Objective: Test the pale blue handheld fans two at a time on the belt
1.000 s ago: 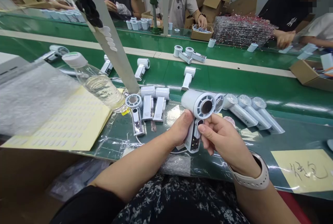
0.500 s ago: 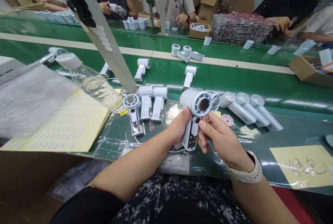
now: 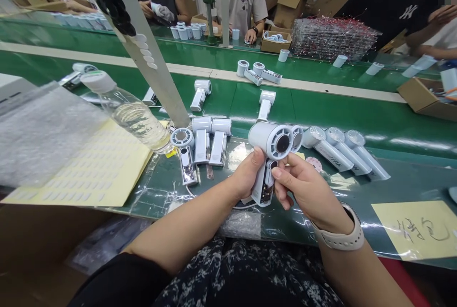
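Observation:
A light-blue handheld fan [image 3: 263,141], its handle open on one side with a circuit board showing, is held up in front of me. My left hand [image 3: 250,173] is closed around the handle from the left, its thumb just under the fan head. At the right side of the handle, my right hand [image 3: 298,181] presses thumb and fingertips near the dark oval button piece [image 3: 273,166]. Partly hidden behind the held fan is another fan head [image 3: 296,138]. Left of my hands, several open-handled fans lie together, one with its round end facing up [image 3: 182,137].
Wrapped fans [image 3: 330,152] lie in a row on the right, near a yellow handwritten sheet [image 3: 416,228]. A water bottle [image 3: 130,114] leans by a slanted post [image 3: 157,69] at left, over a sticker sheet [image 3: 103,178]. Across the green belt [image 3: 317,112], people work beside boxes.
My hands keep nearly the same hold on the fan. Two fans on the belt have shifted slightly right. Across the table, one person's hand has lowered to the surface, and another person's hands have risen.

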### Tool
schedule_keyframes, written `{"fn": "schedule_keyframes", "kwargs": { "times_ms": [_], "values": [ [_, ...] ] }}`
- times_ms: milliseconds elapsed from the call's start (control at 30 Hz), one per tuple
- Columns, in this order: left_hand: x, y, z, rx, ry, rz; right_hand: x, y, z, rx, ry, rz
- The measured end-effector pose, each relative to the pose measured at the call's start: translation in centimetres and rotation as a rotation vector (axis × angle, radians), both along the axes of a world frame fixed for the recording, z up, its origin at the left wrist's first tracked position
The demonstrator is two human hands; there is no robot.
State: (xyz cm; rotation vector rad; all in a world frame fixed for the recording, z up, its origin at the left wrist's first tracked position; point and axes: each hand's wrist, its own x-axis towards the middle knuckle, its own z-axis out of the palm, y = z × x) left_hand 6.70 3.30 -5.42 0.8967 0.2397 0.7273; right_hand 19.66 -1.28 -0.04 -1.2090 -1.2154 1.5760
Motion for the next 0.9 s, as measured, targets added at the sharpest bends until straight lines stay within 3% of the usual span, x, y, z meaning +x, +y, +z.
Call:
{"fn": "schedule_keyframes", "kwargs": {
  "times_ms": [167, 367, 600, 800, 900],
  "values": [
    [-0.1, 0.0, 0.0, -0.035, 0.004, 0.025, 0.2, -0.1, -0.2, 0.006, 0.075, 0.012],
    [-0.1, 0.1, 0.2, -0.077, -0.047, -0.120, 0.0, -0.3, -0.7, 0.005, 0.195, 0.010],
    [0.2, 0.0, 0.1, -0.036, -0.018, -0.022, -0.5, -0.2, -0.9, 0.026, 0.103, -0.063],
    [0.1, -0.2, 0.0, -0.043, 0.025, 0.039, 0.0, -0.1, 0.0, -0.006, 0.050, 0.006],
    [0.1, -0.3, 0.0, -0.123, 0.036, 0.050, 0.1, -0.1, 0.3, -0.013, 0.054, -0.001]
  ]
}}
